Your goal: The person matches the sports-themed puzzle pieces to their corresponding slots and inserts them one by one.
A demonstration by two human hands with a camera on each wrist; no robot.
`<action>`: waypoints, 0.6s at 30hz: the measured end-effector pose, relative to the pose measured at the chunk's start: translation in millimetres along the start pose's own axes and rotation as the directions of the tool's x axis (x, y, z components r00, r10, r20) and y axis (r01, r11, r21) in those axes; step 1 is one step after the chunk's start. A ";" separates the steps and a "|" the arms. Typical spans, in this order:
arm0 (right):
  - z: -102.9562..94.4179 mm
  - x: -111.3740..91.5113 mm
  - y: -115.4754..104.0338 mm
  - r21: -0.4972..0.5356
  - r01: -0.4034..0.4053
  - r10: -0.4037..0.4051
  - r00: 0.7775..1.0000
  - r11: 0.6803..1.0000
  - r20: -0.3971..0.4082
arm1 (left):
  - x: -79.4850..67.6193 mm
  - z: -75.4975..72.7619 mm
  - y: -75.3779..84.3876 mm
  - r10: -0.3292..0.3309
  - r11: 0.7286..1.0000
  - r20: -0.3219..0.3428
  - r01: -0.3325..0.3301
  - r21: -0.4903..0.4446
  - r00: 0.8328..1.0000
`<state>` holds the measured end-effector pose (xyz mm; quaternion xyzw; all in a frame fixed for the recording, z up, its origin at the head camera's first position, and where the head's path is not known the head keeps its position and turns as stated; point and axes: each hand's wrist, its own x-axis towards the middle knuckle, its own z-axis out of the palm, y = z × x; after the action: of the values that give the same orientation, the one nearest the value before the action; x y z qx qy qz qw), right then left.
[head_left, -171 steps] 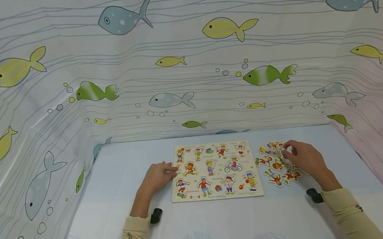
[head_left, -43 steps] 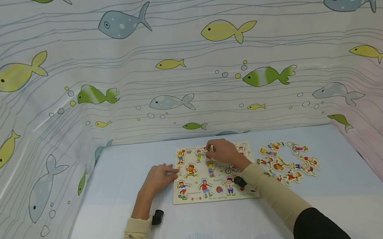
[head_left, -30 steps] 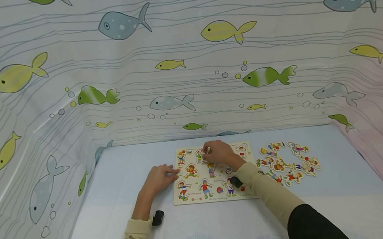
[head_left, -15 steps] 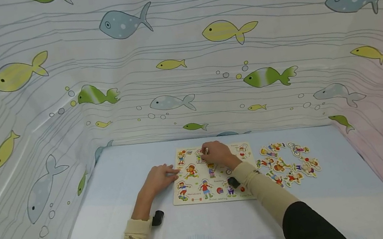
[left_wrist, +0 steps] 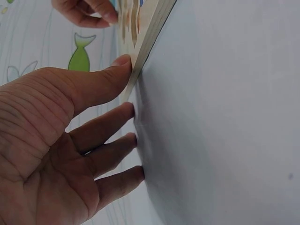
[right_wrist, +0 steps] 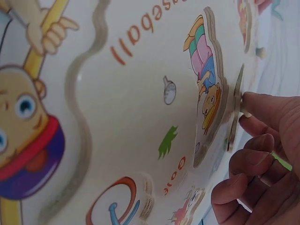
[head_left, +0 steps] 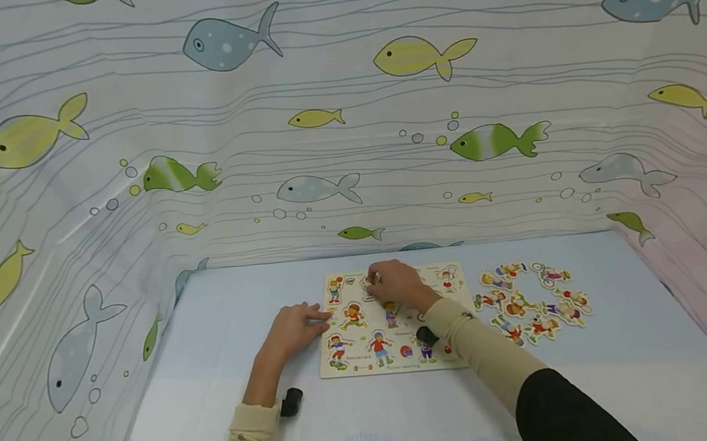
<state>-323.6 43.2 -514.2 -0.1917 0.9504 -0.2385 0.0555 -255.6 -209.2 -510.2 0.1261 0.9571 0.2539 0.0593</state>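
Observation:
A pale wooden puzzle board point(head_left: 361, 339) printed with sports children lies flat on the table. My left hand point(head_left: 293, 330) is at its left edge; in the left wrist view the thumb point(left_wrist: 110, 82) touches the board's edge and the other fingers reach down to the table, fairly straight. Over the top row, my right hand point(head_left: 400, 284) pinches a thin wooden puzzle piece point(right_wrist: 234, 115) by its small knob. That piece stands edge-on in the right wrist view, close over the board beside the golfer recess point(right_wrist: 206, 79). The picture on its face is hidden.
Several loose puzzle pieces point(head_left: 518, 302) lie in a cluster just right of the board. A pale blue cloth covers the table point(head_left: 333, 440). Fish-patterned sheeting point(head_left: 377, 193) rises behind and on both sides.
My right hand has left the loose pieces with one piece and come over the board. During the last second it shifts slightly left along the top row. My left hand stays put.

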 end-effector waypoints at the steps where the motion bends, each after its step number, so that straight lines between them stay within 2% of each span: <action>1: 0.1 0.0 -0.4 -0.001 0.000 0.000 1.000 1.000 -0.001 | 0.0 0.2 0.0 -0.001 1.000 0.000 0.001 -0.001 1.000; 18: -1.4 0.8 -6.0 -0.050 -0.004 0.005 1.000 0.999 0.028 | -0.4 -0.9 0.1 0.026 1.000 -0.009 -0.026 0.004 1.000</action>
<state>-322.6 38.6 -510.1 -0.1942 0.9557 -0.2116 0.0647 -255.4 -209.6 -509.4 0.1374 0.9562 0.2532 0.0512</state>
